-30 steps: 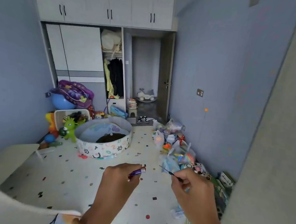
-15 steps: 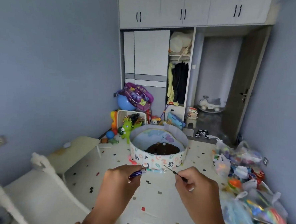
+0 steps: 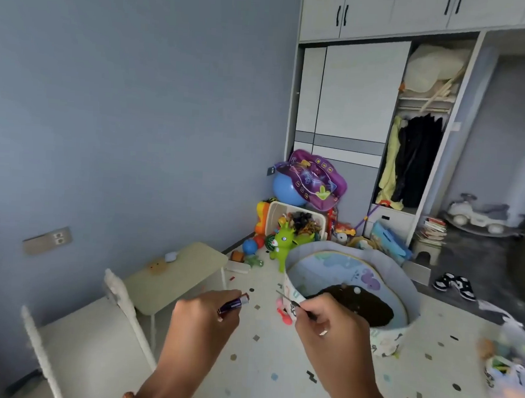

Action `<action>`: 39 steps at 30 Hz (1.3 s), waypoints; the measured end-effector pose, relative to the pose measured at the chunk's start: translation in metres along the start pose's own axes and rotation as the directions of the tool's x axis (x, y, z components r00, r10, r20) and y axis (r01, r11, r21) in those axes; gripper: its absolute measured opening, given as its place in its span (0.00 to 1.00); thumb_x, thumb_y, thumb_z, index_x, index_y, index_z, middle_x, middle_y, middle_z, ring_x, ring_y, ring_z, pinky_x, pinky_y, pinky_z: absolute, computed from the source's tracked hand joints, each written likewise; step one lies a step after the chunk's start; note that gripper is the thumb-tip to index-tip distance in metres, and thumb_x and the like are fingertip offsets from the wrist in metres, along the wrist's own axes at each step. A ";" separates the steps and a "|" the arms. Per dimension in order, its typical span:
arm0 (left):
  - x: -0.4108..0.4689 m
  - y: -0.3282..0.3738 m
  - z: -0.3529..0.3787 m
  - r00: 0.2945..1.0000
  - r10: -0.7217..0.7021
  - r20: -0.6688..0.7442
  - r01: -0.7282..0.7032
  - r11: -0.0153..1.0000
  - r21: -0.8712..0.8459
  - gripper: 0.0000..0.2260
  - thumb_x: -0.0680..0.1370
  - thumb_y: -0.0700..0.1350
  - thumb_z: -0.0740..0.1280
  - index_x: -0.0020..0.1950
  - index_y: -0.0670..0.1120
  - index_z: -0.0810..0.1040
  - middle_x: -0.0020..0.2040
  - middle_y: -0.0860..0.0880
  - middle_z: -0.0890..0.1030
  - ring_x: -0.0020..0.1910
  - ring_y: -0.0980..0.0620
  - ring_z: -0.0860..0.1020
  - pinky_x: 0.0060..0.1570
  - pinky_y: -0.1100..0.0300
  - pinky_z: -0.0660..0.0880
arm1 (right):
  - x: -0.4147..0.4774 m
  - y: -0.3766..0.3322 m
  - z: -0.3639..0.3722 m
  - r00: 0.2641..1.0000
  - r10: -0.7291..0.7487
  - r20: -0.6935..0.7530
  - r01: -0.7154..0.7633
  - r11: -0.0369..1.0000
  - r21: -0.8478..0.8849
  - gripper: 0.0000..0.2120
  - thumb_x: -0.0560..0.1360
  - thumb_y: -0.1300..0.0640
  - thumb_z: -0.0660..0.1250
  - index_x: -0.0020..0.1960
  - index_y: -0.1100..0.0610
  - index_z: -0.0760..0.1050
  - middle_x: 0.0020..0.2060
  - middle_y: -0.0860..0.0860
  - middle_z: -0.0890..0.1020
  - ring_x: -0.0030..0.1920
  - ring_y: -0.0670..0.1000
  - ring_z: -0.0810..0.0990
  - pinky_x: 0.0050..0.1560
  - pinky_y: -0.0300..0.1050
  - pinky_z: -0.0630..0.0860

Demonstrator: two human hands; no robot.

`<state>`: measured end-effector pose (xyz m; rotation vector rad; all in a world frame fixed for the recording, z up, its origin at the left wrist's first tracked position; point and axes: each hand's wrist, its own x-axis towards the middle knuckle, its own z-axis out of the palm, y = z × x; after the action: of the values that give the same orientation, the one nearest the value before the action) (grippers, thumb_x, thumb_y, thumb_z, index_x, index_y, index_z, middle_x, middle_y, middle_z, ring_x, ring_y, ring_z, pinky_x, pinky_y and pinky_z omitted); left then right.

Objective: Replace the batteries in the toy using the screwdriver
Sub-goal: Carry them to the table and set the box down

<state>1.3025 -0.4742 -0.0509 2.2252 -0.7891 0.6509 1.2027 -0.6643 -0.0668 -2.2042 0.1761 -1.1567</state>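
Note:
My left hand (image 3: 203, 321) is raised in front of me and closed around purple batteries (image 3: 235, 303), whose metal ends stick out past my fingers. My right hand (image 3: 328, 327) is level with it, a little to the right, pinching a thin dark screwdriver (image 3: 291, 302) whose shaft points up and left. The two hands are apart and do not touch. The toy that takes the batteries cannot be picked out among the things on the floor.
A round fabric ball pit (image 3: 353, 293) stands on the speckled floor just beyond my hands. A low beige table (image 3: 176, 273) and a white chair (image 3: 93, 339) are at the left. Toys (image 3: 286, 237) pile up by the wardrobe (image 3: 363, 91); bags (image 3: 509, 364) lie at the right.
My view has swung left, from the right wall and door toward the left wall, table and chair. Both hands keep the same grip and stay in front of me.

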 end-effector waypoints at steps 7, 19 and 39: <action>0.100 -0.062 0.070 0.991 -0.134 -0.013 0.134 0.991 0.019 0.07 0.72 0.43 0.71 0.35 0.47 0.77 0.25 0.51 0.73 0.25 0.55 0.72 0.27 0.62 0.70 | 0.114 0.071 0.094 0.996 -0.037 0.076 0.031 0.997 0.076 0.09 0.69 0.64 0.78 0.38 0.52 0.81 0.29 0.42 0.82 0.30 0.44 0.80 0.31 0.39 0.78; 0.270 -0.175 0.181 0.876 -0.408 -0.258 0.457 0.872 0.172 0.09 0.70 0.37 0.75 0.38 0.53 0.83 0.25 0.57 0.76 0.26 0.57 0.76 0.36 0.64 0.75 | 0.318 0.213 0.298 0.946 -0.172 0.275 0.080 0.946 0.315 0.11 0.65 0.66 0.80 0.38 0.52 0.82 0.28 0.43 0.82 0.32 0.40 0.80 0.31 0.25 0.69; 0.461 -0.407 0.291 0.695 -0.594 -0.406 0.697 0.694 0.177 0.02 0.72 0.46 0.73 0.40 0.51 0.82 0.28 0.50 0.80 0.29 0.51 0.80 0.29 0.53 0.78 | 0.516 0.305 0.580 0.851 -0.332 0.407 0.113 0.873 0.474 0.11 0.66 0.68 0.80 0.38 0.54 0.81 0.28 0.42 0.82 0.30 0.39 0.79 0.34 0.21 0.68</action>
<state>1.9655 -0.6098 -0.1212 2.3718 0.3294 0.7718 2.0178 -0.8328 -0.1281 -2.0536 -0.5263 -0.6391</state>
